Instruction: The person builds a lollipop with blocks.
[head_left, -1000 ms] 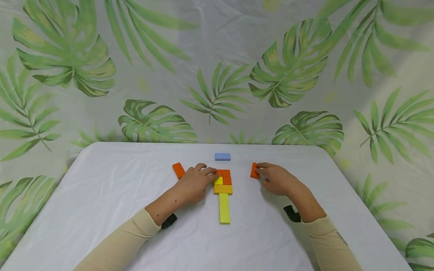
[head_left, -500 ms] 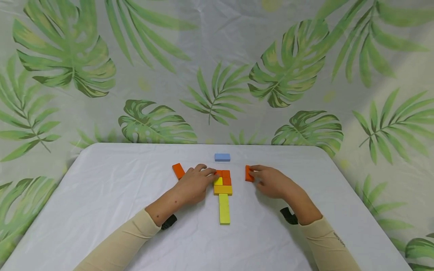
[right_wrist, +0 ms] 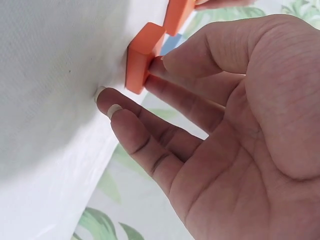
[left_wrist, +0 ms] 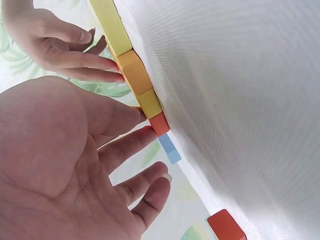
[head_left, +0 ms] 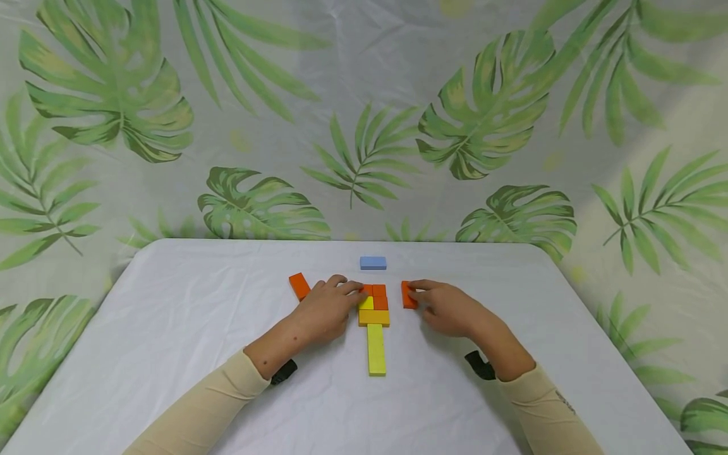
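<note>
In the head view my left hand (head_left: 318, 311) is beside the left side of a small flat arrangement of wooden blocks. Its thumb and index fingertips touch the yellow block (left_wrist: 150, 103) and the red block (left_wrist: 159, 124), as the left wrist view shows. An orange-yellow block (head_left: 373, 318) lies across below these, with a long yellow-green block (head_left: 376, 351) extending toward me. To the right, my right hand (head_left: 452, 309) has its fingertips against the right side of a red-orange block (right_wrist: 142, 57), which lies on the table a short gap from the arrangement. Its other fingers extend loosely.
A light blue block (head_left: 373, 263) lies behind the arrangement. Left of it, another red-orange block (head_left: 298, 285) lies at a slant, partly covered by my left hand. White cloth covers the table (head_left: 188, 303), and a leaf-patterned sheet (head_left: 364, 120) hangs behind its far edge.
My right hand has slid the red-orange block leftward and slightly nearer to me, narrowing the gap to the arrangement. The left hand has stayed in place at the blocks.
</note>
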Demonstrator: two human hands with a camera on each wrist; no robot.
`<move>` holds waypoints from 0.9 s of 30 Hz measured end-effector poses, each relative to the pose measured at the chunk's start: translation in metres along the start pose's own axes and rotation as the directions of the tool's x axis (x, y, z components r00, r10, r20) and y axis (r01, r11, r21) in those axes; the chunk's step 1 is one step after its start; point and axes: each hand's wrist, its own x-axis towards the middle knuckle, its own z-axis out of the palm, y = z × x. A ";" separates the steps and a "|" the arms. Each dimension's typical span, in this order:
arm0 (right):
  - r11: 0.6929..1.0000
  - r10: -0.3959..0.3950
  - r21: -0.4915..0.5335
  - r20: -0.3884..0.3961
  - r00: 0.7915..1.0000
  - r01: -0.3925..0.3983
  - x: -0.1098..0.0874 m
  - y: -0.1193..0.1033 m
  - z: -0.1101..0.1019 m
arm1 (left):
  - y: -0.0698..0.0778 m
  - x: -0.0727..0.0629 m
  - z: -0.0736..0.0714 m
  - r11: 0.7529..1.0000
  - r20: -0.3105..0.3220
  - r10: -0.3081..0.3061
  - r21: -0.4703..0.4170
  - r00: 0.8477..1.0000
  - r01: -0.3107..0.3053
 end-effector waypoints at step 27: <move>0.997 -0.070 0.007 -0.012 0.997 0.070 0.004 -0.012 0.002 | 0.001 0.003 -0.001 1.000 0.021 -0.019 0.008 1.000 0.019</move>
